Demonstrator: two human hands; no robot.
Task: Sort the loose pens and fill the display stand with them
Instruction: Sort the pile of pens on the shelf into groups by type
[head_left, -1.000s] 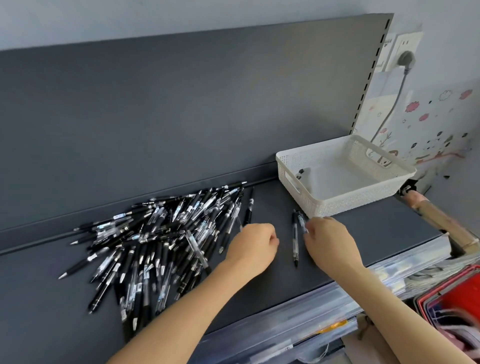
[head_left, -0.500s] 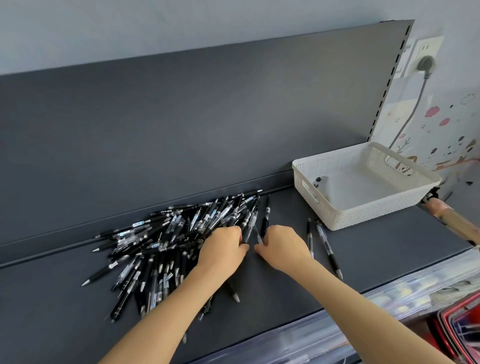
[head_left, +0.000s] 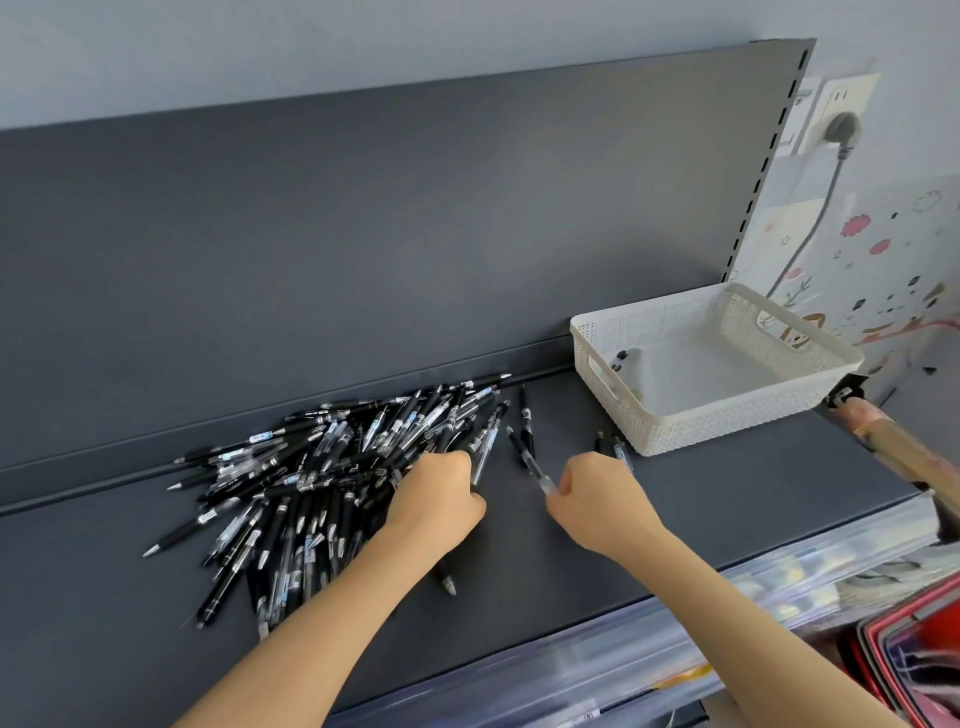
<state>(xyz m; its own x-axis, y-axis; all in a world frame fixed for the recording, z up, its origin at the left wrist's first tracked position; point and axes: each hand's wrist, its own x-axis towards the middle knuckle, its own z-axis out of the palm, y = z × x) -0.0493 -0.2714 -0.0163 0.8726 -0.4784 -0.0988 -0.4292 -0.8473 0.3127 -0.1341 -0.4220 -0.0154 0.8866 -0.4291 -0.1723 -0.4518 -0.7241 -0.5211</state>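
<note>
A big heap of black and clear pens (head_left: 322, 467) lies on the dark grey shelf (head_left: 701, 499). My left hand (head_left: 441, 493) rests on the heap's right edge, fingers curled among the pens; whether it grips one I cannot tell. My right hand (head_left: 597, 499) pinches a clear-barrelled pen (head_left: 535, 467) that points up and to the left. Two separate pens (head_left: 615, 447) lie just beyond my right hand, near the white perforated basket (head_left: 727, 421). One more pen (head_left: 525, 415) lies alone between the heap and the basket.
The shelf's dark back panel (head_left: 363, 234) rises behind the heap. A wooden handle (head_left: 904, 457) sticks out at the shelf's right end. Red items (head_left: 924, 654) and clear plastic packs (head_left: 779, 577) sit below the shelf's front edge. A plug and cable (head_left: 841, 135) hang on the wall.
My right hand left the two pens by the basket, went to the heap, and now has drawn back to the right holding a clear pen. My left hand reached into the heap's right edge.
</note>
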